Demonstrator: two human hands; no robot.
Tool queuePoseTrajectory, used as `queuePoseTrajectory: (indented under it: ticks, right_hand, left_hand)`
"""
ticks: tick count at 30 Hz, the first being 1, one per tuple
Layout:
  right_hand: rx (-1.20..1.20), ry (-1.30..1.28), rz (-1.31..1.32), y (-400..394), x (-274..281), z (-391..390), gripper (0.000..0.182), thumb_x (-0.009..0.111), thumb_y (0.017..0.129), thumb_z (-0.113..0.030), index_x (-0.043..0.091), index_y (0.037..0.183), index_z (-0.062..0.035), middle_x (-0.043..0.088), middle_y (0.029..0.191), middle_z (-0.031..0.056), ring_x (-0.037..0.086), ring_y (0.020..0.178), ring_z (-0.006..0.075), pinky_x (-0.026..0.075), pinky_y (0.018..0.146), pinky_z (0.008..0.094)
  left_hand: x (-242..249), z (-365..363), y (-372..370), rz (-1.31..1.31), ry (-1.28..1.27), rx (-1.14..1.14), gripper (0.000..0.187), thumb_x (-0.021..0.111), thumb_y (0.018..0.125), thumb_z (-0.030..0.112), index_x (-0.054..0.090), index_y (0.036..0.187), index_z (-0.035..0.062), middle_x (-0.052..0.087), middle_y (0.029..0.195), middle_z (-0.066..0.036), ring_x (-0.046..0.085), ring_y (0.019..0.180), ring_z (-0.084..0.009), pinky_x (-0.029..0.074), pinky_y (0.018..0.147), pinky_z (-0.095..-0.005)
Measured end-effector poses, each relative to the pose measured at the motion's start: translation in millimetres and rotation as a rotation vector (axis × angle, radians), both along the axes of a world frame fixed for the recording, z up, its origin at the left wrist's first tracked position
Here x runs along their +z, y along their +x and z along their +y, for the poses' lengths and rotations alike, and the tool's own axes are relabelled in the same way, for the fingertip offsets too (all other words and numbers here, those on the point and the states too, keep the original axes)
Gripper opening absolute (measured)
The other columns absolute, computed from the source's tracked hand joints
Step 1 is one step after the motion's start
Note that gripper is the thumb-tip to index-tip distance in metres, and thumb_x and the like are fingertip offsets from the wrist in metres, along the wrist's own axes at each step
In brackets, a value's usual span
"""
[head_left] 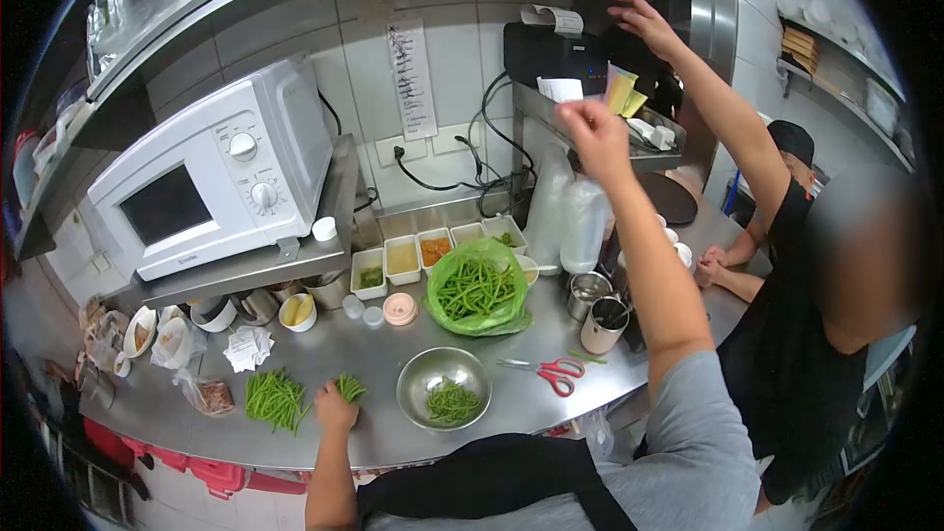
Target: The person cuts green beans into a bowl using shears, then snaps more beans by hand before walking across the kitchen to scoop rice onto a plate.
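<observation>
My left hand (pixel 336 407) is closed round a small bunch of green beans (pixel 350 388) low over the steel counter. Just left of it lies a loose pile of green beans (pixel 275 400). My right hand (pixel 596 141) is raised at the shelf with the black printer (pixel 556 57), its fingers curled; whether anything is between them is hidden. A steel bowl (pixel 444 388) with cut green pieces stands on the counter. Behind it, a green plastic bag (pixel 478 287) lies open, full of long green beans. Scissors with red handles (pixel 559 370) rest right of the bowl.
A co-worker's hand (pixel 649 26) reaches toward the printer beside my right arm; another person's hands (pixel 710 264) are at the right. A white microwave (pixel 216 167) sits on a raised shelf. Sauce containers (pixel 401 260) line the wall; metal cups (pixel 604 325) stand right.
</observation>
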State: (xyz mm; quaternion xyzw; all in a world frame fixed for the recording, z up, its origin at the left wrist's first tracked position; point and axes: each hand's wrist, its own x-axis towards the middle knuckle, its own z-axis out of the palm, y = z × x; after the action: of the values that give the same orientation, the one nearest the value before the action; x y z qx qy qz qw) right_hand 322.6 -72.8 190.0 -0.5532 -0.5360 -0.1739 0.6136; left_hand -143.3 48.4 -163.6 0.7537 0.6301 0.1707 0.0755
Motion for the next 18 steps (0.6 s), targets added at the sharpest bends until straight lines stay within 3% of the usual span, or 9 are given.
queuePoseTrajectory:
  ticks: [2,4,10,18]
  right_hand:
    - [-0.081,0.056,-0.165,47.1,25.2,25.6,0.017,0.060,0.084,-0.016,0.066,0.091,-0.0018,0.065,0.079,0.0046,0.058,0.072,0.0094,0.046,0.067,0.0236]
    - [-0.128,0.001,-0.164,74.1,50.5,41.4,0.017,0.063,0.079,-0.018,0.067,0.088,-0.0040,0.065,0.080,0.0116,0.063,0.071,0.0192,0.048,0.067,0.0294]
    - [-0.221,-0.081,-0.229,100.1,84.9,69.8,0.020,0.064,0.077,-0.021,0.066,0.088,-0.0040,0.066,0.077,0.0122,0.064,0.071,0.0216,0.049,0.068,0.0304]
    - [0.156,-0.125,-0.556,12.0,28.8,11.7,0.022,0.068,0.074,-0.014,0.063,0.092,-0.0022,0.062,0.080,0.0113,0.060,0.076,0.0247,0.048,0.069,0.0328]
  left_hand:
    - [4.8,-5.2,4.7,-0.027,0.012,0.033,0.054,0.065,0.064,0.007,0.047,0.115,0.0012,0.051,0.108,-0.022,0.050,0.101,-0.0387,0.042,0.088,-0.0425]
    - [-4.3,-2.7,9.7,-0.019,0.021,0.061,0.053,0.065,0.064,0.007,0.048,0.114,0.0004,0.051,0.109,-0.022,0.049,0.102,-0.0380,0.042,0.089,-0.0419]
    - [-20.6,17.7,10.8,0.151,-0.134,0.154,0.036,0.063,0.066,0.006,0.055,0.101,-0.0008,0.059,0.097,-0.021,0.057,0.092,-0.0367,0.046,0.083,-0.0399]
    - [-0.7,-11.2,24.3,0.201,-0.099,0.159,0.024,0.055,0.074,0.004,0.058,0.098,-0.0002,0.061,0.094,-0.020,0.061,0.088,-0.0349,0.050,0.078,-0.0389]
